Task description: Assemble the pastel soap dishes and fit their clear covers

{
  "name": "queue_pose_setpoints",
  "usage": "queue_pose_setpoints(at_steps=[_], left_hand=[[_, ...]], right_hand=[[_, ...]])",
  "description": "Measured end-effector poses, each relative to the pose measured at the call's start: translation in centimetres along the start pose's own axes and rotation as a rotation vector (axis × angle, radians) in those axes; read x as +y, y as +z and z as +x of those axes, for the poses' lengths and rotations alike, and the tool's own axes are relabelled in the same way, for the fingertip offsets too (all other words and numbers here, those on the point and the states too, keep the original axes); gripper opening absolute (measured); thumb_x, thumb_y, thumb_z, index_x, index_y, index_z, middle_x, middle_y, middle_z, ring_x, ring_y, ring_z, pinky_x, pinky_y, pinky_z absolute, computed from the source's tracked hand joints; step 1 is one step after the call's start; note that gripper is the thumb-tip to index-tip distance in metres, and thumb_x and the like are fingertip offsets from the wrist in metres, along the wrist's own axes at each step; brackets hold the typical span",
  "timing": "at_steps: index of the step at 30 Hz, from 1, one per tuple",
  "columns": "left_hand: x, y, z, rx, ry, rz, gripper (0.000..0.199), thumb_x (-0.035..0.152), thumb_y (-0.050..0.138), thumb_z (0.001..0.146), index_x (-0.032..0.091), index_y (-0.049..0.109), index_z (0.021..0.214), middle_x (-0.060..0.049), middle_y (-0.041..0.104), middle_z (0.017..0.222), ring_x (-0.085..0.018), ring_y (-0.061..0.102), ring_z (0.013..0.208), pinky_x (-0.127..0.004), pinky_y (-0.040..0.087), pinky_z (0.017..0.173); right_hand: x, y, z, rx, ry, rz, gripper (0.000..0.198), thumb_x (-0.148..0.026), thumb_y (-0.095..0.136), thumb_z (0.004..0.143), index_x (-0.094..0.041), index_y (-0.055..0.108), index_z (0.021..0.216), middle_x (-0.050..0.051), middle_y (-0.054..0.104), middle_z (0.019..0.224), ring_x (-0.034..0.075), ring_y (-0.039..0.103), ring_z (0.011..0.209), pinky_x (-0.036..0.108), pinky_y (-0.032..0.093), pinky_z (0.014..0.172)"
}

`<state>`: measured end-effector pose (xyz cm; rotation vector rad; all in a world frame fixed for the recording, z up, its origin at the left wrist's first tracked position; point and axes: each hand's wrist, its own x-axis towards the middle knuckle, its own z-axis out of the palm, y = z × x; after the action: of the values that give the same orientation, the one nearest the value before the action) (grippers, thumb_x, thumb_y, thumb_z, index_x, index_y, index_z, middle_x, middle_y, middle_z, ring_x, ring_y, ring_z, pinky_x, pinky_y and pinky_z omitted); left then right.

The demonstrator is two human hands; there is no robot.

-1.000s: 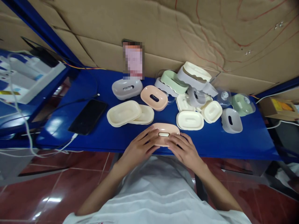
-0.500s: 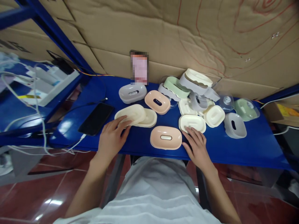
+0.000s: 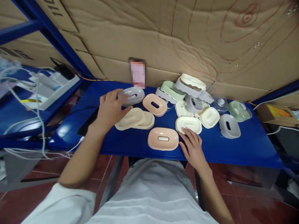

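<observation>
My left hand point(image 3: 111, 107) reaches over the left end of a grey oval soap dish point(image 3: 137, 94), fingers apart; whether the fingertips touch it I cannot make out. Just below that hand lie two overlapping cream oval pieces point(image 3: 136, 117). My right hand point(image 3: 192, 144) rests with spread fingers on the near edge of a cream oval tray point(image 3: 188, 123). Between the hands, close to the table edge, sits a peach soap dish point(image 3: 163, 138) with a cream insert in its slot. Another peach dish point(image 3: 154, 105) with a dark slot lies behind it.
Green, grey and cream dishes are piled at the back, including a green one point(image 3: 173, 89). A single grey dish point(image 3: 230, 126) stands at right. A phone point(image 3: 137, 73) leans on the cardboard wall point(image 3: 112, 37). Cables and a power strip point(image 3: 56, 91) occupy the left.
My left hand has moved up and away from the cream pieces to the grey dish. My right hand stays on the cream tray. The view has shifted slightly.
</observation>
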<state>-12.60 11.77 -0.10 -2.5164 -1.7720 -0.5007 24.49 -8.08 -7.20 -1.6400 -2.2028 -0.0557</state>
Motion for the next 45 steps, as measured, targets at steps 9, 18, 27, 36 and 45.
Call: queue_pose_setpoints(at_steps=[9, 18, 27, 36, 45], left_hand=[[-2.6, -0.5, 1.8, -0.062, -0.193, -0.07, 0.047, 0.045, 0.051, 0.113, 0.01, 0.072, 0.135, -0.016, 0.074, 0.139, -0.03, 0.069, 0.121, -0.044, 0.053, 0.106], [-3.2, 0.1, 1.3, -0.029, -0.27, -0.01, 0.051, 0.047, 0.045, 0.113, 0.011, 0.068, 0.14, -0.012, 0.071, 0.132, -0.03, 0.065, 0.124, -0.046, 0.05, 0.108], [0.3, 0.9, 2.8, -0.218, -0.008, 0.03, 0.05, 0.045, 0.062, 0.11, 0.015, 0.064, 0.149, -0.019, 0.061, 0.153, -0.04, 0.059, 0.14, -0.054, 0.047, 0.116], [-0.5, 2.2, 4.7, -0.201, 0.002, -0.064, 0.055, 0.047, 0.06, 0.106, 0.013, 0.062, 0.149, -0.012, 0.062, 0.152, -0.033, 0.055, 0.143, -0.059, 0.039, 0.124], [-1.9, -0.3, 1.3, -0.032, 0.041, -0.442, 0.053, 0.055, 0.072, 0.096, 0.022, 0.066, 0.137, -0.005, 0.073, 0.136, -0.021, 0.07, 0.115, -0.039, 0.06, 0.104]], right_hand=[[0.1, 0.0, 0.1, -0.026, -0.005, 0.011, 0.049, -0.031, 0.051, 0.114, -0.028, 0.052, 0.163, 0.012, 0.054, 0.168, 0.033, 0.047, 0.158, 0.057, 0.036, 0.127], [0.2, 0.1, 0.3, -0.042, -0.021, 0.017, 0.05, -0.032, 0.049, 0.114, -0.029, 0.05, 0.164, 0.012, 0.054, 0.168, 0.033, 0.047, 0.159, 0.059, 0.034, 0.129], [0.1, 0.1, 0.2, -0.044, -0.015, 0.009, 0.044, -0.031, 0.051, 0.114, -0.026, 0.056, 0.157, 0.012, 0.053, 0.168, 0.032, 0.047, 0.159, 0.057, 0.034, 0.13], [0.0, -0.1, 0.3, -0.038, -0.018, -0.002, 0.039, -0.031, 0.052, 0.114, -0.024, 0.061, 0.151, 0.012, 0.056, 0.166, 0.031, 0.048, 0.157, 0.055, 0.034, 0.129], [0.0, -0.3, 0.3, -0.026, 0.001, 0.034, 0.051, -0.031, 0.054, 0.114, -0.027, 0.049, 0.164, 0.014, 0.053, 0.168, 0.033, 0.048, 0.157, 0.057, 0.037, 0.129]])
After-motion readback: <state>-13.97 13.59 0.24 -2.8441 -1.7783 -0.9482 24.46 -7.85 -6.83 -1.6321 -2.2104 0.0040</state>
